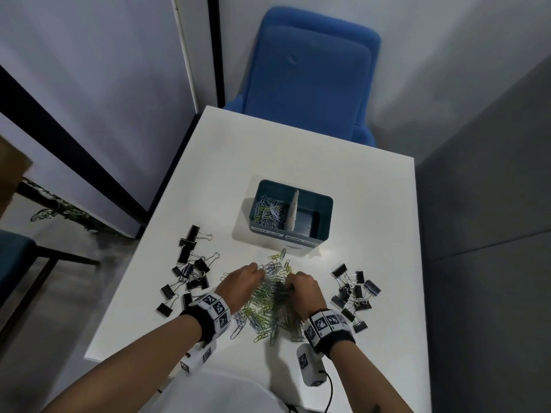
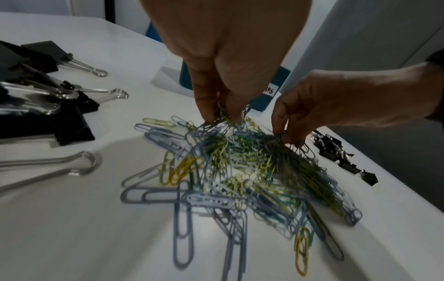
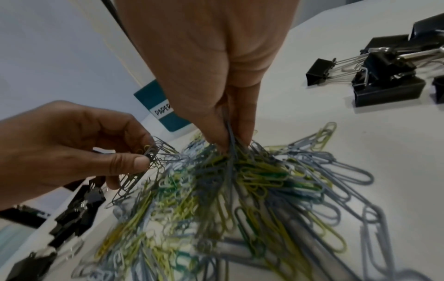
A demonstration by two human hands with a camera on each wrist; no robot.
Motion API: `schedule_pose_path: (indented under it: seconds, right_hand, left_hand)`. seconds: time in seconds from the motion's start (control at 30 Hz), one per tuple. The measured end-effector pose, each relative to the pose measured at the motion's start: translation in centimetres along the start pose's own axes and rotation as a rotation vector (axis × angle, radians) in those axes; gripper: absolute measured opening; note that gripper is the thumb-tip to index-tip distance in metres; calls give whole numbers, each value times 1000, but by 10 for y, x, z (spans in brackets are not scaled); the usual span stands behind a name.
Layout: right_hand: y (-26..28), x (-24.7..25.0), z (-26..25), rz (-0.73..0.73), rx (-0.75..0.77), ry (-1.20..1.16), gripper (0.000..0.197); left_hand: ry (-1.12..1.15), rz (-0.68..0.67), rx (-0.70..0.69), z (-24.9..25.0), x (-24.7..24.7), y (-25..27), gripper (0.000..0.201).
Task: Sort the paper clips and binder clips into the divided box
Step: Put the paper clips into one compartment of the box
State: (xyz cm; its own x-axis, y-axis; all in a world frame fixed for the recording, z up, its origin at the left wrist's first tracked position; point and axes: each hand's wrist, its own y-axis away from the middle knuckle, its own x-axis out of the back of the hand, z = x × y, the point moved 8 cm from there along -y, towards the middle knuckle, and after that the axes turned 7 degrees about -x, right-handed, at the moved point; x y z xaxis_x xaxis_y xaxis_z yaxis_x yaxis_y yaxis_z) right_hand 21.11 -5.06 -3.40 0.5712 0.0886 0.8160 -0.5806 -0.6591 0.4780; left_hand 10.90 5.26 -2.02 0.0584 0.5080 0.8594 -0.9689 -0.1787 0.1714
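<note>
Paper-clip step in hand: bunches pinched from the paper clips (image 1: 269, 296) heap, just before the divided box (image 1: 323, 234), by left hand (image 1: 238, 281) and right hand (image 1: 304, 289). Next: carried to its left, paper-clip compartment.

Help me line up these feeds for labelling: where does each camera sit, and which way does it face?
Head: above the table, looking down at the divided box; both forearms show.
Left wrist: along the left hand pinching the paper clip pile; right hand opposite.
Right wrist: along the right hand pinching clips; binder clips beyond.
All share the pile and both hands.
</note>
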Motion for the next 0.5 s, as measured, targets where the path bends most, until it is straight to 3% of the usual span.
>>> schedule_pose_path:
  seconds: [0.27,0.5]
  right_hand:
    - [11,26,9,75,7,-77,25]
    - [30,70,-6,202,82,-102,27]
  left_hand:
    - [128,241,-57,15,66,0,9]
    - [231,438,-47,27,155,-37,11]
